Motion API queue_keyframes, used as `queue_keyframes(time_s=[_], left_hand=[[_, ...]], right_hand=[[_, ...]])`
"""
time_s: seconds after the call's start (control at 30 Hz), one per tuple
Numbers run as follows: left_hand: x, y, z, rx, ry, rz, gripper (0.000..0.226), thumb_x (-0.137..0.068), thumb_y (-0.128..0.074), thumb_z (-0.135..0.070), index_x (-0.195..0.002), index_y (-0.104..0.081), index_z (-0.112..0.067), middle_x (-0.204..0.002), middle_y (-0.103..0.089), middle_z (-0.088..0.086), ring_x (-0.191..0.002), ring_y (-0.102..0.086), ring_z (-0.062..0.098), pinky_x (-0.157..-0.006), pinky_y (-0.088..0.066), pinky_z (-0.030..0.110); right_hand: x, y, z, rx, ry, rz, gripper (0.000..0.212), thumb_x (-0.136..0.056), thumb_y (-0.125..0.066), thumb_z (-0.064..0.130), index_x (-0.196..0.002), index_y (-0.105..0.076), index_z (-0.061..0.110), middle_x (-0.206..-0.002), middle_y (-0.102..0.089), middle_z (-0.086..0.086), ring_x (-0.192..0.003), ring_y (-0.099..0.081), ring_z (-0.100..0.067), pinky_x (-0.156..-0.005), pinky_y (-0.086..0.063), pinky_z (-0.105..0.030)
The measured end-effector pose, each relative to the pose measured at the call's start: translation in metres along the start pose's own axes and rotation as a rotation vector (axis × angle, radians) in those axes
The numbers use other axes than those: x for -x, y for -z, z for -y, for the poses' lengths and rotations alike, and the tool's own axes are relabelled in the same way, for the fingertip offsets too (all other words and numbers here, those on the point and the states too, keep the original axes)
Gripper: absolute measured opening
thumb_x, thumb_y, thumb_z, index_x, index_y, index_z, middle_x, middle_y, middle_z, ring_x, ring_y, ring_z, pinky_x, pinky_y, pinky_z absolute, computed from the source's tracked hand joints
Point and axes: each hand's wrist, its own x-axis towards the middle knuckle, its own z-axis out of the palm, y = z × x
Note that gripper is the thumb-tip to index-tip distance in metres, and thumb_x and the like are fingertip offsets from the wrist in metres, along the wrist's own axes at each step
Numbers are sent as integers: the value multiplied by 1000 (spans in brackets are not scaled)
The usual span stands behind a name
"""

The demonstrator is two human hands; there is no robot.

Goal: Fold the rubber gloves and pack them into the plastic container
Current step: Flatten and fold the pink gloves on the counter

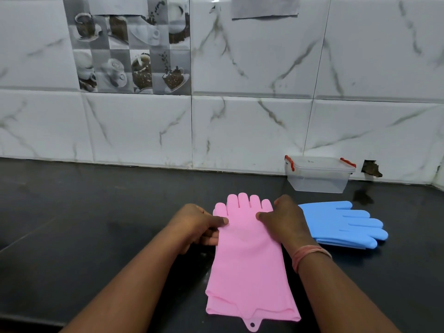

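A: Head view, what's up?
B: Pink gloves [249,260] stacked flat, lower centre, cuffs w/ hang tab toward bottom. Left hand [199,224] & right hand [286,219] pinch the edges near the finger end.
A: Fold tip?
B: Prob. square both layers, fold fingers to cuff, press flat.
A: Rest?
B: Blue gloves [343,224] right of centre; container [319,173] upper right, lid on.

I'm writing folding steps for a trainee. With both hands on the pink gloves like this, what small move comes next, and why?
Probably fold the finger end back toward the cuff. The pink gloves lie flat and full length, the left hand and right hand pinching their edges just below the fingers, and they look too long for the plastic container.
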Motion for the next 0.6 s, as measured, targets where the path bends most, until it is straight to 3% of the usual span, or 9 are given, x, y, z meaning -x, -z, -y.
queue_keyframes(time_s=[0.17,0.27,0.37,0.47,0.6], left_hand=[[6,1,-1,0,65,126,15,-82,-82,-6,-85,-70,2,-85,-78,22,-63,-76,24,-56,-61,28],[15,4,-1,31,88,204,12,-82,-83,-7,-83,-73,-1,-92,-80,19,-70,-77,22,-60,-62,27],[23,2,2,13,55,193,12,-80,-84,-6,-78,-72,-1,-89,-80,19,-70,-78,22,-58,-61,25],[27,1,3,-22,18,167,18,-79,-85,-9,-78,-69,-3,-88,-80,20,-72,-78,24,-59,-62,25],[45,3,6,21,7,181,18,-82,-84,-11,-87,-69,-1,-94,-80,21,-79,-80,27,-61,-62,25]], right_hand=[[1,6,2,-51,-47,97,45,-74,-82,34,-100,-58,6,-75,-55,4,-71,-54,-16,-49,-29,-25],[9,11,5,-46,-13,164,46,-73,-85,33,-100,-58,7,-83,-60,1,-75,-57,-18,-51,-32,-26],[20,14,8,-31,62,178,30,-74,-84,27,-85,-58,17,-85,-63,1,-74,-59,-14,-53,-37,-23],[31,16,12,-21,140,161,37,-77,-82,23,-69,-46,23,-73,-54,10,-65,-51,-5,-54,-37,-19],[47,26,8,-107,117,147,32,-79,-80,24,-70,-49,25,-73,-54,13,-65,-52,1,-53,-36,-22]])
